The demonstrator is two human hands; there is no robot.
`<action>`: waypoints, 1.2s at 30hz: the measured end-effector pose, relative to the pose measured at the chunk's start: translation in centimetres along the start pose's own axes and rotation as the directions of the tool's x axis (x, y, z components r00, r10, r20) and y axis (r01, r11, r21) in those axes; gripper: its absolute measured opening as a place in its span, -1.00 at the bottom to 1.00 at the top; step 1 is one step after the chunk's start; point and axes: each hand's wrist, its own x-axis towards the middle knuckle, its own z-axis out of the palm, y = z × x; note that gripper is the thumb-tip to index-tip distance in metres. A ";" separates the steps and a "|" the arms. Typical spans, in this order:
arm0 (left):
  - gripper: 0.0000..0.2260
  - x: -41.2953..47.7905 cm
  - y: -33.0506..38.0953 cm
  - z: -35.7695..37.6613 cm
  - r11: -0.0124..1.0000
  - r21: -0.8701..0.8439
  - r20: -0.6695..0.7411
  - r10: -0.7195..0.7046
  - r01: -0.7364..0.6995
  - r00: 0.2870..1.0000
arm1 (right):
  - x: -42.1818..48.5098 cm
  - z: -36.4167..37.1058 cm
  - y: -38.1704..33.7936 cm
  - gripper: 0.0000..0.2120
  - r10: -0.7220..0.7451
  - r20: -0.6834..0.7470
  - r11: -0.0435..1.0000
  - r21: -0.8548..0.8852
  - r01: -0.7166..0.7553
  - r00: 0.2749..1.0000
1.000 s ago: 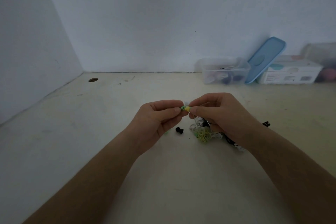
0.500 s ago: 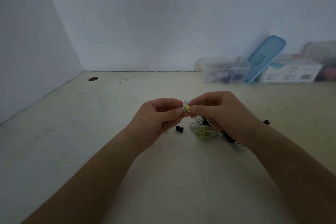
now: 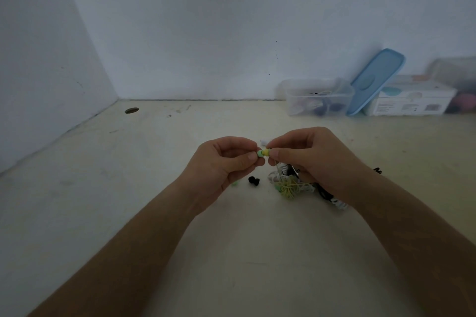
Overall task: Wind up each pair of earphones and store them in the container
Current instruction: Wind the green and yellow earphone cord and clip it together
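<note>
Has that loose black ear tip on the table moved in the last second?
No. The black ear tip lies in the same spot relative to the clear container at the back; only the whole view shifted slightly.

Dim, flat light; blurred, warped edges

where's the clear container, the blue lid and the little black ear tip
clear container (image 3: 318,103): head view, on its front wall
blue lid (image 3: 376,79): head view, middle of its flat face
black ear tip (image 3: 254,180): head view, on its body
</note>
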 end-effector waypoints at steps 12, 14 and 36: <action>-0.78 -0.2 0.2 -0.3 0.993 0.117 0.077 -0.007 -0.002 0.997 | -0.2 -0.2 -0.1 -0.93 -0.029 0.106 0.999 -0.031 0.032 0.994; -0.79 -0.2 0.2 -0.3 0.993 0.120 0.081 -0.010 0.000 0.997 | -0.3 -0.3 -0.1 -0.92 -0.028 0.115 0.999 -0.041 0.033 0.993; -0.81 -0.3 0.0 -0.2 0.988 0.152 0.061 -0.041 0.031 0.997 | -0.2 -0.3 -0.1 -0.91 -0.060 0.093 0.984 -0.161 0.075 0.994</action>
